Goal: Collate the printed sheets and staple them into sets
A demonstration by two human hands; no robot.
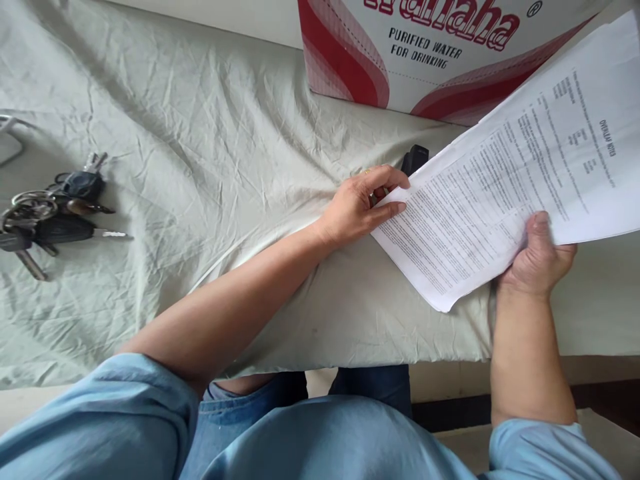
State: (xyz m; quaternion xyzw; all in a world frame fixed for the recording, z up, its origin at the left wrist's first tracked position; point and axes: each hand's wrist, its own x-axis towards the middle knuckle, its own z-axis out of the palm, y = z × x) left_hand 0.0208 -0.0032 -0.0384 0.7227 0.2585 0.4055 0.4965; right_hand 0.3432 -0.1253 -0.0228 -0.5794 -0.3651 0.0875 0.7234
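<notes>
A stack of printed paper sheets (480, 193) is held tilted above the cloth, its text running sideways to me. My left hand (367, 203) pinches its left edge between thumb and fingers. At the lower edge, my right hand (540, 257) grips the sheets, thumb on top and fingers hidden beneath. Just beyond my left fingertips sits a small black object (415, 160), partly covered by the paper; I cannot make out its kind.
A pale green wrinkled cloth (225, 133) covers the table. A red and white water carton (380, 67) stands at the back, behind the papers. Far left lies a bunch of keys (55, 210), with a metal-edged item (10, 143) cut off by the frame.
</notes>
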